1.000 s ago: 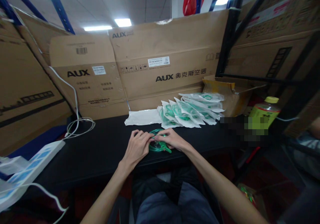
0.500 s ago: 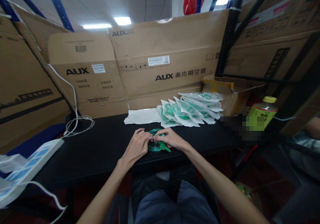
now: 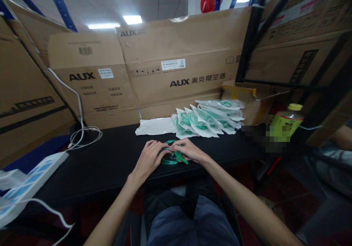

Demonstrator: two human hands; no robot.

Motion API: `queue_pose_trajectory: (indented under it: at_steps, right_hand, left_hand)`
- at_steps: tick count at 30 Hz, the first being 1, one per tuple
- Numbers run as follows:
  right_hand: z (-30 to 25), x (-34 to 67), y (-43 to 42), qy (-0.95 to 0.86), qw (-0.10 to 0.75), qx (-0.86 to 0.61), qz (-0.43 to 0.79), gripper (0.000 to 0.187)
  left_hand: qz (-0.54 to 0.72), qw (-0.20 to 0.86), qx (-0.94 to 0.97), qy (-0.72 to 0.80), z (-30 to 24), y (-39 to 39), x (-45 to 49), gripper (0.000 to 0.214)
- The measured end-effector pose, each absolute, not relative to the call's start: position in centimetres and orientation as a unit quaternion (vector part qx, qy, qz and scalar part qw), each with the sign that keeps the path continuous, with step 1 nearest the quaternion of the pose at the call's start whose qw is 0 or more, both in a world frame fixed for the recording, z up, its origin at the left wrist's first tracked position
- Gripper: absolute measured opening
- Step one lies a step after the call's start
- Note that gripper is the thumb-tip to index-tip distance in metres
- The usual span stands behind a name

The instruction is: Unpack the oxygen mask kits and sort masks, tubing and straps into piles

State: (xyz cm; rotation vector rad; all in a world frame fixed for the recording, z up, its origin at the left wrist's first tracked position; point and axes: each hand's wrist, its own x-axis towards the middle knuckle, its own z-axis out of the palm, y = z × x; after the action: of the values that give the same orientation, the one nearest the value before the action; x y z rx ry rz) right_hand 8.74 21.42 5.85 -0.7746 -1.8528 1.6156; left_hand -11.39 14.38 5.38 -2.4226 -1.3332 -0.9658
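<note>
Pouches [image 3: 205, 123] and cardboard [image 3: 150, 83] sit beyond left hand [image 3: 149, 156] and right hand [image 3: 190, 150] (both gripping tubing [image 3: 168, 162]).

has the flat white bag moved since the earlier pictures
No. The flat white bag lies at the same spot along the cardboard wall; only the camera view shifted slightly.

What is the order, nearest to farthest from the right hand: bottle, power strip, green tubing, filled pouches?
1. Green tubing, at the right hand
2. Filled pouches, beyond it
3. Bottle, to the right
4. Power strip, far left
</note>
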Motion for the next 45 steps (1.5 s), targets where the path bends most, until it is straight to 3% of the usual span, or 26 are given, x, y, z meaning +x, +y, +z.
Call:
queue_pose_trajectory:
  at_steps: [17, 22, 30, 45]
  right_hand:
    - [5.53, 8.42, 21.39, -0.715, 0.276, -0.258, 0.588, 0.031]
    - [5.53, 8.73, 21.36, -0.702, 0.29, -0.266, 0.594, 0.027]
    - [5.7, 8.63, 21.34, -0.695, 0.292, -0.266, 0.6, 0.027]
    - [5.63, 8.51, 21.31, -0.707, 0.282, -0.262, 0.593, 0.028]
  left_hand:
    - [-0.331, 0.093, -0.818, -0.462, 4.93, 14.68, -11.59, 0.031]
    - [-0.355, 0.075, -0.805, -0.469, 5.03, 14.72, -11.78, 0.016]
    - [-0.339, 0.079, -0.803, -0.483, 5.4, 14.28, -11.55, 0.012]
    - [-0.321, 0.062, -0.801, -0.501, 5.21, 14.66, -11.65, 0.031]
